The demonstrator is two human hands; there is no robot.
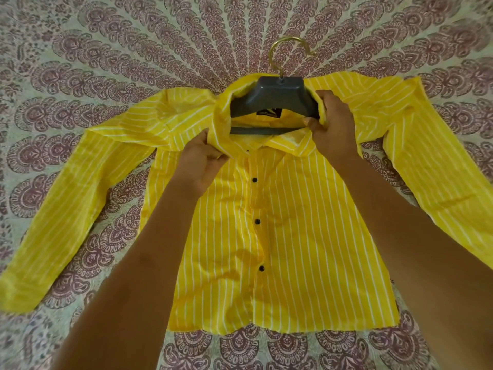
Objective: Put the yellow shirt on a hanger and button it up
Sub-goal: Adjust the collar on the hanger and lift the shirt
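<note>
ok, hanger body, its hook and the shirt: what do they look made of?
Hanger body: likely moulded plastic, matte grey, smooth bevelled faces. Hook: metal, brassy sheen, thin bent rod. Shirt: thin woven cloth, fibre unclear; creases softly, slight sheen.

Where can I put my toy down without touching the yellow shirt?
Bare patterned cloth lies beyond the hook, in the wedge between the sleeve beside the left hand and the yellow shirt front, and below the hem. The collar is crowded: that hand and the right hand grip it over the hanger.
</note>
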